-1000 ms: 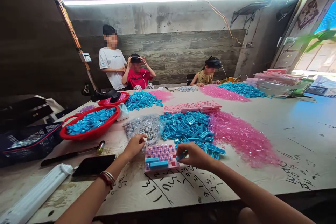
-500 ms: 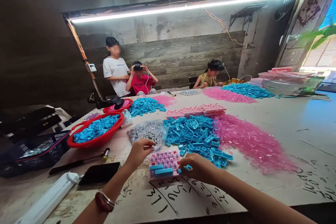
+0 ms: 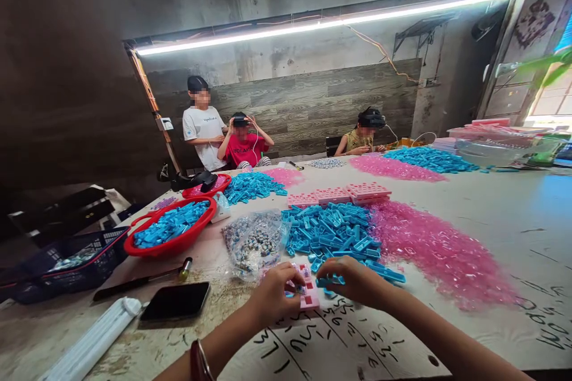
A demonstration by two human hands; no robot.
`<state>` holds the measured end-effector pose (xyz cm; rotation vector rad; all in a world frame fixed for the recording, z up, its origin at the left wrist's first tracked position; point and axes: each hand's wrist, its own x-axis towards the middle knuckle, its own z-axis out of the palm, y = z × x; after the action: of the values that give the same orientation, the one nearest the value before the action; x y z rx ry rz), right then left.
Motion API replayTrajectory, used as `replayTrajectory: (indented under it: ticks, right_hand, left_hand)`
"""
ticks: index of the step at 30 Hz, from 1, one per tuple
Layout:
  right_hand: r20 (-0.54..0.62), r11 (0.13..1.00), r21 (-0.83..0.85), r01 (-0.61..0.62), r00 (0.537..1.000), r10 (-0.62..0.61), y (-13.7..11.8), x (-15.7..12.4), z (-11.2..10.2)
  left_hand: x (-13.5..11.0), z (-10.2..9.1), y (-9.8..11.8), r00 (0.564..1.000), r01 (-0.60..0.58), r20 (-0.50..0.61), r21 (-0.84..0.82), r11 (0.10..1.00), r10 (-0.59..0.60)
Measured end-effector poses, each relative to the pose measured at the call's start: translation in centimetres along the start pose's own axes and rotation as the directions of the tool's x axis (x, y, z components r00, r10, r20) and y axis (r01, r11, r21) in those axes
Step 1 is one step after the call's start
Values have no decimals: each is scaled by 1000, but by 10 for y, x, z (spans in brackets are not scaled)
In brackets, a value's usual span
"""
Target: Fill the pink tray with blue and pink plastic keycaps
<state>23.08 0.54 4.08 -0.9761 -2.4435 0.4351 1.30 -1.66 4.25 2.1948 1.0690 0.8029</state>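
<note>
A pink tray (image 3: 310,296) with square holes lies on the table before me, its left part hidden under my left hand. My left hand (image 3: 277,293) is closed over the tray, thumb and fingers pinched together; a bit of blue shows beneath them, but what they grip I cannot make out. Just right of the tray, my right hand (image 3: 351,280) is curled around blue plastic pieces (image 3: 331,280), partly covered by the fingers. Behind both hands spreads a heap of blue plastic pieces (image 3: 333,229). A clear bag of small beads (image 3: 255,241) sits behind my left hand.
Pink clear pieces (image 3: 440,250) are heaped at right, with pink trays (image 3: 330,195) behind the blue heap. At left are a red basket (image 3: 167,247), a phone (image 3: 175,301), a hammer-like tool (image 3: 143,286) and a white tube-shaped thing (image 3: 93,336). Several people are across the table.
My left hand has moved right and down, from beside the bead bag onto the tray, covering the long blue pieces seen there earlier. My right hand has shifted slightly right, away from the tray.
</note>
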Motion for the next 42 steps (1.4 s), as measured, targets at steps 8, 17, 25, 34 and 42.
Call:
replayTrajectory:
  ticks: [8,17,25,34,42]
  right_hand:
    - [-50,998,54,-27,998,29,6,-2,-14]
    - [-59,997,70,-16,998,20,9,-2,-11]
    - [-46,999,40,-2,999,3,10,-2,-13]
    - [-14,999,30,-15,1000,16,12,-2,-11]
    - [-28,1000,30,9,1000,-8,12,-1,-10]
  left_hand:
    - [-3,25,-1,993,-75,106,262,962,48]
    - [-1,30,-3,988,-85,150,433,897,21]
    - [0,26,-3,992,-70,126,412,909,19]
    - [1,27,-1,992,-25,126,379,925,-24]
    - [0,30,-3,994,-38,110,413,910,-9]
